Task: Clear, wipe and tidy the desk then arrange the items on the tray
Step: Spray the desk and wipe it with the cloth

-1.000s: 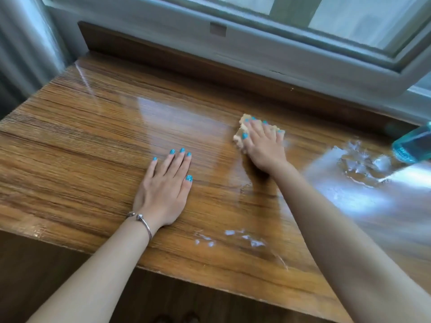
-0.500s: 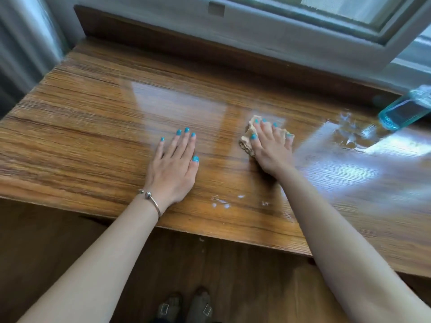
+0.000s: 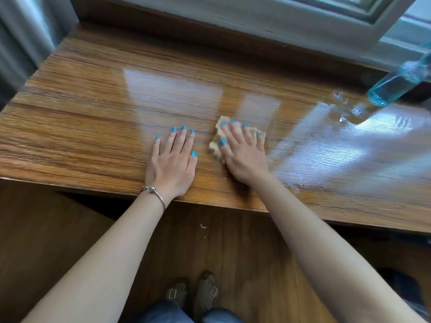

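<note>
Right hand [image 3: 245, 155] flat, fingers straight, pressing cloth [image 3: 215, 146] near desk [image 3: 81, 127] front edge. Left hand [image 3: 171, 164] flat just beside. Blue bottle [image 3: 394, 86] far-right corner.

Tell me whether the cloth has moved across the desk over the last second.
Yes. The cloth under the right hand has come from mid-desk toward the desk's near edge and closer to the flat left hand.

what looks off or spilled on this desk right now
A wet patch glistens on the desk at the far right, just in front of the blue bottle, away from the cloth under the right hand. A small white scrap lies on the floor below the desk edge. The left hand rests flat.
</note>
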### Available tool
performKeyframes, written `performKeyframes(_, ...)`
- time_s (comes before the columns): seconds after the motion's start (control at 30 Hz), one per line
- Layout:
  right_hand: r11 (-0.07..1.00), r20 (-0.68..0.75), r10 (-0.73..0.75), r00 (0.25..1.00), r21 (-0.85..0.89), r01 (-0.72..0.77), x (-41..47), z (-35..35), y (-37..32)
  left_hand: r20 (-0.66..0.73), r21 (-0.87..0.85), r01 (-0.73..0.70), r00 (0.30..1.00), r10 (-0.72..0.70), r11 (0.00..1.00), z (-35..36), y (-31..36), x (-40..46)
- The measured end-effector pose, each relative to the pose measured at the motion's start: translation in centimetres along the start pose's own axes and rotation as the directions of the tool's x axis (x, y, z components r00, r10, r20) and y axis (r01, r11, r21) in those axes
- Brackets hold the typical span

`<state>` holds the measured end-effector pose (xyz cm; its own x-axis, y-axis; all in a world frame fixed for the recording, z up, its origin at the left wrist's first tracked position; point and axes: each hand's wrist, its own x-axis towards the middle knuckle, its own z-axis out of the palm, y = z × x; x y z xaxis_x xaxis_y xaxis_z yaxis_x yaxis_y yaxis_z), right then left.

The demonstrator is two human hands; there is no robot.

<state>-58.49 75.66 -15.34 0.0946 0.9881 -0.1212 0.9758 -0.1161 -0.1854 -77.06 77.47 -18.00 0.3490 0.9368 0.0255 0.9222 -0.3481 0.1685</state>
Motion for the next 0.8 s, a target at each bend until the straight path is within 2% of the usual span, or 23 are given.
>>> performKeyframes(0.1,0.987,-0.052,-0.159,0.986,-0.011,0.159,-8.9,2.5,-0.9,-0.018,0.007,-0.010,1.000,0.010,1.000,0.3,0.0,0.0)
performKeyframes(0.2,0.966,0.041,-0.257,0.965,-0.019,0.258,-9.4,1.7,0.5,-0.023,0.001,-0.017,1.000,0.017,1.000,0.3,0.0,-0.1)
performKeyframes(0.27,0.988,0.047,-0.148,0.988,-0.029,0.149,-5.3,-0.1,1.7,-0.026,-0.010,-0.027,0.999,0.027,1.000,0.3,-0.1,0.0)
performKeyframes(0.33,0.999,0.036,0.050,0.998,-0.016,-0.049,-1.8,-1.3,2.0,-0.036,-0.022,-0.026,0.999,0.025,0.999,0.4,-0.2,0.1)
performKeyframes(0.4,0.991,0.000,0.131,0.991,-0.002,-0.131,-2.3,-0.6,0.7,-0.048,-0.023,-0.020,0.999,0.019,1.000,0.5,-0.2,0.0)
performKeyframes(0.5,0.999,-0.061,-0.041,0.997,-0.010,0.040,-9.7,2.2,-0.8,-0.059,-0.029,-0.018,0.998,0.016,0.999,0.5,-0.5,0.0)
performKeyframes(0.6,0.989,-0.002,-0.141,0.990,-0.034,0.141,-13.2,1.7,1.6,-0.058,-0.028,-0.013,0.998,0.011,1.000,0.5,-0.2,0.0)
performKeyframes(0.63,0.994,0.016,-0.103,0.995,-0.026,0.103,-11.7,1.0,2.5,-0.060,-0.027,-0.015,0.998,0.014,1.000,0.5,-0.1,0.0)
performKeyframes(0.7,0.996,0.010,0.083,0.997,0.023,-0.083,-7.5,-0.2,3.2,-0.069,-0.029,-0.018,0.998,0.016,0.999,0.4,0.2,0.0)
performKeyframes(0.77,0.960,-0.001,0.276,0.961,0.046,-0.275,-4.7,-0.2,2.0,-0.070,-0.028,-0.013,0.997,0.011,1.000,0.4,0.1,-0.1)
performKeyframes(0.8,0.950,-0.015,0.310,0.951,0.045,-0.309,-4.7,0.3,1.0,-0.062,-0.029,-0.011,0.998,0.009,1.000,0.4,0.1,-0.1)
